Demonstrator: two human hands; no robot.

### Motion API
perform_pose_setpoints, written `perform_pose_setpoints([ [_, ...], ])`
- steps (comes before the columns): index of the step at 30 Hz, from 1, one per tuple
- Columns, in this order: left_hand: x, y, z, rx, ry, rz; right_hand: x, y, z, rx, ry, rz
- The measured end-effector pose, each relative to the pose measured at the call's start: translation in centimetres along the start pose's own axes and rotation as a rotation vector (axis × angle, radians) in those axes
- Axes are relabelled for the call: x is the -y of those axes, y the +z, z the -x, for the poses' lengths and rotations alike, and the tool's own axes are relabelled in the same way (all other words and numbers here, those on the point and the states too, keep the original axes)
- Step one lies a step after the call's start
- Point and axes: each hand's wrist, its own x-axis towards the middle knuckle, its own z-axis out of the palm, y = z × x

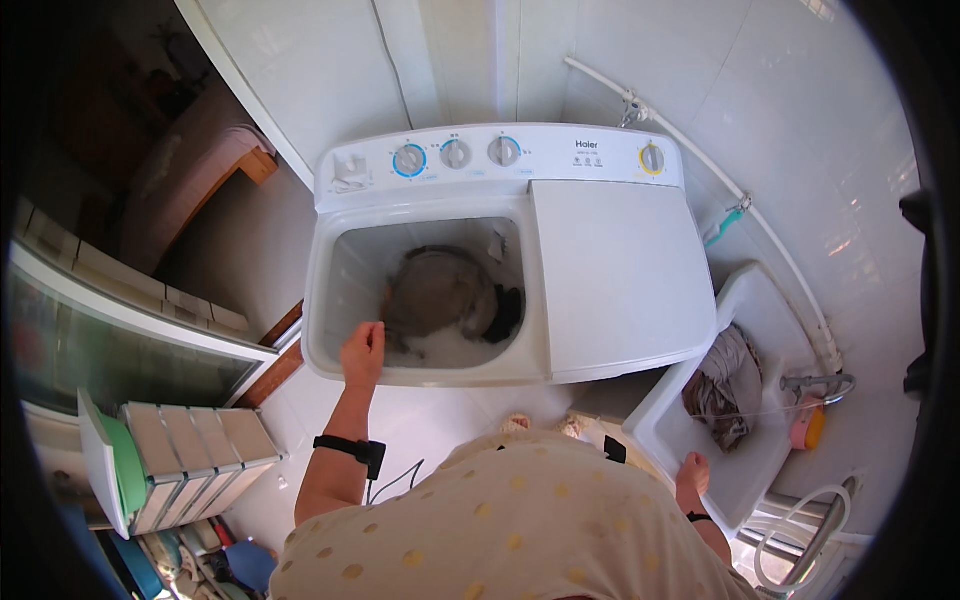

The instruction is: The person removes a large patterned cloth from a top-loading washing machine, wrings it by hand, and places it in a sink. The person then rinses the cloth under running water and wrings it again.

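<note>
My left hand (363,349), fingers curled together, is at the front left rim of the open wash tub (352,255) of a white Haier twin-tub washing machine (450,187). Nothing shows between its fingers. Grey-brown laundry (442,289) lies inside the tub in whitish, foamy water, with a black cloth (507,315) at its right side. My right hand (694,474) is curled at the near left edge of a white sink (757,480); I see nothing in it. Crumpled grey and brown patterned fabric (727,390) sits in the sink basin.
A flat white lid (622,270) covers the machine's right side. Control knobs (455,154) line its back panel. A tap (814,384) and a pink-and-orange container (808,427) are by the sink. Left stand a drawer cabinet (202,442) and a sliding glass door (135,337).
</note>
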Motion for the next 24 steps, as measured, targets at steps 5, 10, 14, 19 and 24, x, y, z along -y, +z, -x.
perform_pose_setpoints([
  [5, -0.03, -0.08, 0.05, 0.033, -0.026, 0.016, -0.17, 0.34, -0.29, 0.004, 0.008, 0.020],
  [10, 0.01, 0.04, 0.10, 0.029, -0.004, 0.002, -0.22, 0.39, -0.40, 0.006, 0.018, 0.015],
  [14, 0.08, 0.08, 0.17, 0.035, 0.016, -0.016, 0.03, -0.05, -0.20, 0.039, 0.021, 0.016],
  [19, 0.00, 0.06, 0.08, 0.068, -0.010, 0.006, 0.38, -0.48, 0.09, 0.038, 0.038, 0.030],
  [24, -0.23, 0.03, 0.07, 0.047, 0.018, 0.010, 0.44, -0.46, 0.06, 0.038, 0.018, 0.015],
])
